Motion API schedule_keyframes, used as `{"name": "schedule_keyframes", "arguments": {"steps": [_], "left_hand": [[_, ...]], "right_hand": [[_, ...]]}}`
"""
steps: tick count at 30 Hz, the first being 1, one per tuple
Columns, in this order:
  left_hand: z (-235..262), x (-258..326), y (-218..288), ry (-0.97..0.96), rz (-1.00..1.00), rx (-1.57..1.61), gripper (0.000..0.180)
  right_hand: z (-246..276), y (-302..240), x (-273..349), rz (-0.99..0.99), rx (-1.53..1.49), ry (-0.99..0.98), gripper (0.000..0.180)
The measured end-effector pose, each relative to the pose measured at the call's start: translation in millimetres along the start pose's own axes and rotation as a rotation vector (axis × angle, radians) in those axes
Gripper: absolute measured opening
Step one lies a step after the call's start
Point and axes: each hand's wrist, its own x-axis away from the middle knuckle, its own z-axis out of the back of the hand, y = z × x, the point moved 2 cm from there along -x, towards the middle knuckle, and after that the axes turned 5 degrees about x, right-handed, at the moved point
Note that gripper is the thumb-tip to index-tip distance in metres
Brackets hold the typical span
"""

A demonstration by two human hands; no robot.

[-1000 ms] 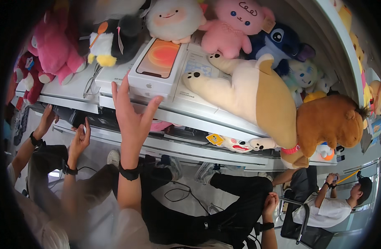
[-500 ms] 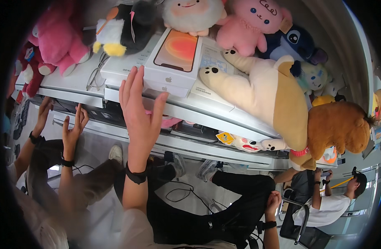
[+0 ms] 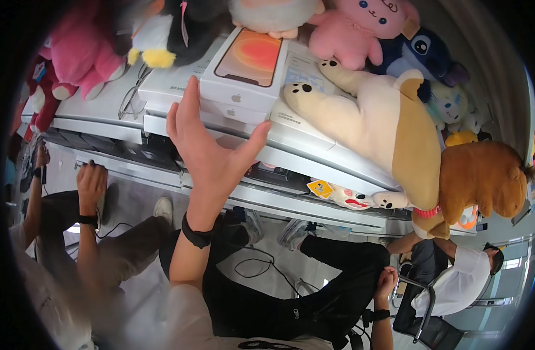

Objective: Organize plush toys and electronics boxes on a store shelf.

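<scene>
My left hand (image 3: pixel 212 157) reaches up to the desk's front edge with thumb and fingers spread wide, holding nothing. Just beyond it two white phone boxes (image 3: pixel 238 98) lie stacked, the upper lid showing a phone with an orange-red screen. The fingertips overlap the stack's left corner and the thumb tip is near its lower right; I cannot tell whether they touch. Under and beside the stack are flat white boxes (image 3: pixel 162 87). My right hand (image 3: pixel 387 282) rests by my right thigh with its fingers curled in, and nothing shows in it.
Plush toys line the desk: a cream dog (image 3: pixel 372 125), a brown one (image 3: pixel 483 181), a pink one (image 3: pixel 352 35), and a penguin (image 3: pixel 154 41). Glasses (image 3: pixel 130 102) lie at left. A shelf with dark boxes (image 3: pixel 116 150) runs below. People sit at both sides, one co-worker's hand (image 3: pixel 91 184) at left.
My left hand has spread wider, its thumb swinging right across the front of the phone boxes. The left co-worker's hands have dropped from the desk edge. The person at right has leaned.
</scene>
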Motion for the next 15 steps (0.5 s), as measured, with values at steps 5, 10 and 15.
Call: {"name": "schedule_keyframes", "arguments": {"steps": [5,10,15], "left_hand": [[-3.0,2.1,-3.7,0.061,-0.064,0.057,0.104],[-1.0,-0.1,-0.5,0.016,-0.045,-0.003,0.101],[-1.9,-0.5,-1.9,0.006,-0.034,-0.037,0.104]], "right_hand": [[0.8,1.4,1.8,0.013,-0.023,-0.003,0.017],[2.5,2.3,3.2,0.008,-0.022,0.003,0.017],[-6.5,-8.9,6.5,-0.017,-0.003,0.009,0.014]]}}
